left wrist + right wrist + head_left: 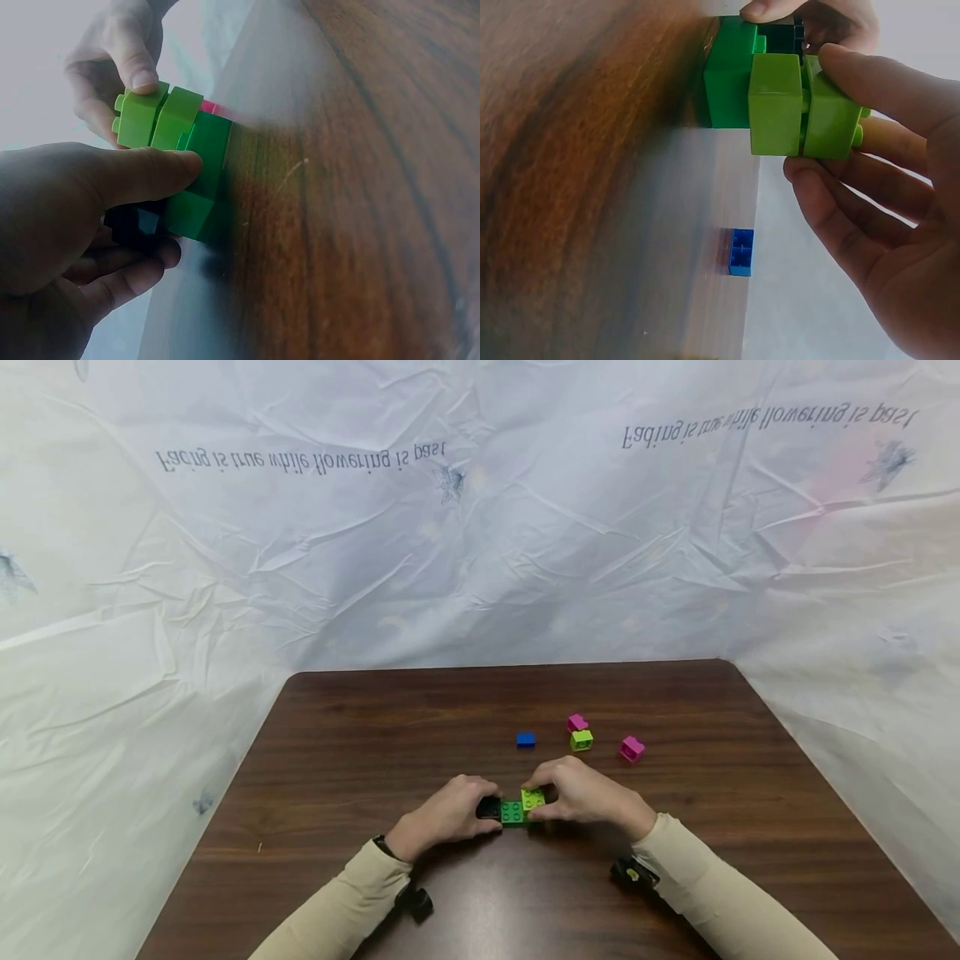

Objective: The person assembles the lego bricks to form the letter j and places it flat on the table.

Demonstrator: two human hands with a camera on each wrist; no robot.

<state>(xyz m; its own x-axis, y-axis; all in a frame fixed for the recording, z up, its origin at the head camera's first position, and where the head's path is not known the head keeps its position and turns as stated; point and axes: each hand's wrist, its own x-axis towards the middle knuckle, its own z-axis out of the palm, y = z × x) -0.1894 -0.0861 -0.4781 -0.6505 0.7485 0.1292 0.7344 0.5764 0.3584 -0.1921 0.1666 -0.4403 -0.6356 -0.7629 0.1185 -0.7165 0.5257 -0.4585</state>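
Head view: lighting is even and moderately bright; the sheet (480, 543) reads bluish at centre, creamier at left. The table (360, 727) carries a pale glare patch at its near middle and a soft shadow beneath the right hand (585, 793). Left wrist view: dim and hazy; the left hand (60, 206) is dark against a washed-out backdrop, and a milky smear veils part of the table. Right wrist view: the near table is blurred; the lime bricks (774, 112) are comparatively crisp.
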